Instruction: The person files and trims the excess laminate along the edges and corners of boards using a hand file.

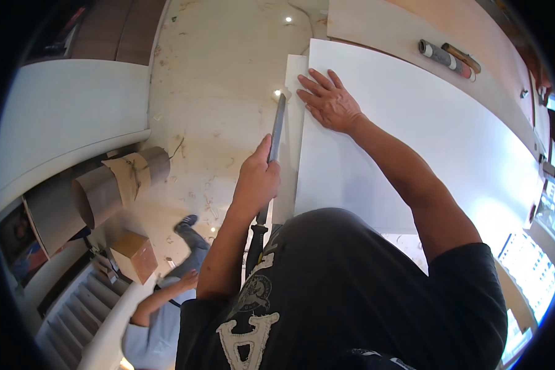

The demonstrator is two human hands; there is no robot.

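My left hand (pixel 256 179) is closed around the middle of a long, flat grey metal file (pixel 277 126). Its black handle (pixel 256 246) points back toward my body. The file's far tip lies by the left edge of a white board (pixel 293 80); I cannot tell whether they touch. That board shows as a strip under a larger white board (pixel 407 142). With fingers spread, my right hand (pixel 332 103) rests flat on the larger board, close to its far left corner. The larger board's near edge is partly hidden behind my dark-clothed body.
A dark roll (pixel 445 58) and a slim wooden piece (pixel 462 57) lie on the pale panel beyond the boards. At left are a tied brown roll (pixel 89 191) and a box (pixel 132 256). Another person (pixel 160 327) is at lower left. Debris marks the floor (pixel 209 123).
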